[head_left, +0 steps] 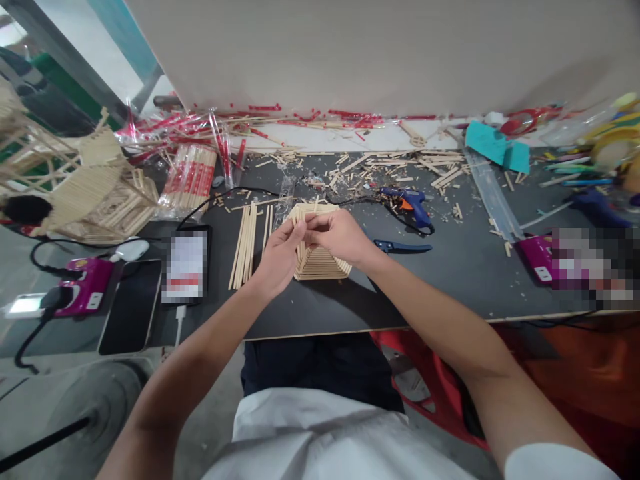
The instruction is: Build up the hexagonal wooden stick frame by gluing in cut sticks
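Observation:
A hexagonal frame of stacked wooden sticks (pixel 323 272) lies on the dark table in front of me. Over its left and upper part, my left hand (pixel 280 257) is closed, thumb and fingers pinched together. My right hand (pixel 345 237) is closed too, its fingertips meeting those of the left. What sits between the fingertips is too small and covered to make out. Loose wooden sticks (pixel 243 247) lie in a row left of the frame. Right of my hands are dark-handled cutters (pixel 405 247) and, farther back, a blue and orange glue gun (pixel 411 205).
Stick offcuts (pixel 370 163) litter the table's back. Left are packed chopsticks (pixel 187 175), two phones (pixel 131 307) (pixel 185 267), a purple power strip (pixel 87 287) and a large stick model (pixel 95 180). Another purple strip (pixel 537 260) sits right. Cables cross the table.

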A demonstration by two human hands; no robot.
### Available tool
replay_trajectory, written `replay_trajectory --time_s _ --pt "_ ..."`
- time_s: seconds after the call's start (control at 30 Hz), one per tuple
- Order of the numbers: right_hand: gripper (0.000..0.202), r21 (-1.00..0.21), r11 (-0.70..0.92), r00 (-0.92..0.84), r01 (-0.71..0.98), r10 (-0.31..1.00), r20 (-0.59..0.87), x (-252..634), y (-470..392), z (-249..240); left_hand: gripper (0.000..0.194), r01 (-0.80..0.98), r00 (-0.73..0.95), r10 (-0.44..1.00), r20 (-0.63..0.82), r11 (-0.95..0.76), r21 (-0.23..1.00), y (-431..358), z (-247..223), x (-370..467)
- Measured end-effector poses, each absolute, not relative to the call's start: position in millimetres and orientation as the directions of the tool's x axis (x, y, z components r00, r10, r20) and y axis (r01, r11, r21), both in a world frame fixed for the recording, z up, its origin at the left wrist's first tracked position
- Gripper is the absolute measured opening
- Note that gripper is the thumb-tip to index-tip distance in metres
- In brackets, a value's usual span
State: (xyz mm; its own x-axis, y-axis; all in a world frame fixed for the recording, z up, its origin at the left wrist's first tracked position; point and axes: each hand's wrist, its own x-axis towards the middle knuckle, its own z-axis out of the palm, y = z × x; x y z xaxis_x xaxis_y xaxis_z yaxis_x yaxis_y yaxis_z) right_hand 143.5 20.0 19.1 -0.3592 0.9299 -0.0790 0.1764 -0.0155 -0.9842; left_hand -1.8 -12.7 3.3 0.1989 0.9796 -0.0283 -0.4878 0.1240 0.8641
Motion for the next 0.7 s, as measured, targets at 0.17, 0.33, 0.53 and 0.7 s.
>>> replay_trajectory --time_s 0.17,0.33,0.53,0.7 --pt "0.017 -0.963 0.102 -0.438 0.248 0.899 -0.018 141.9 6.9 29.9 0.037 -0.213 0.035 0.997 0.073 -0.063 0.975 -13.6 7.9 -11.4" --pt "0.021 -0.85 0.165 -0.381 0.5 0.923 -0.045 172.2 -7.9 43.4 0.029 0.224 -0.027 0.997 0.069 -0.062 0.973 -15.1 20.5 -57.6" --pt "0.024 -0.747 0.143 -0.298 0.649 0.951 -0.078 215.7 -25.4 44.4 0.021 0.905 -0.136 0.99 0.04 0.108 0.412 -19.8 31.5 -98.5" --pt "0.018 -0.661 0.247 -0.322 0.708 0.947 0.008 220.9 -37.2 41.3 0.034 0.943 -0.319 0.945 -0.068 0.323 0.076 -16.9 35.0 -86.7"
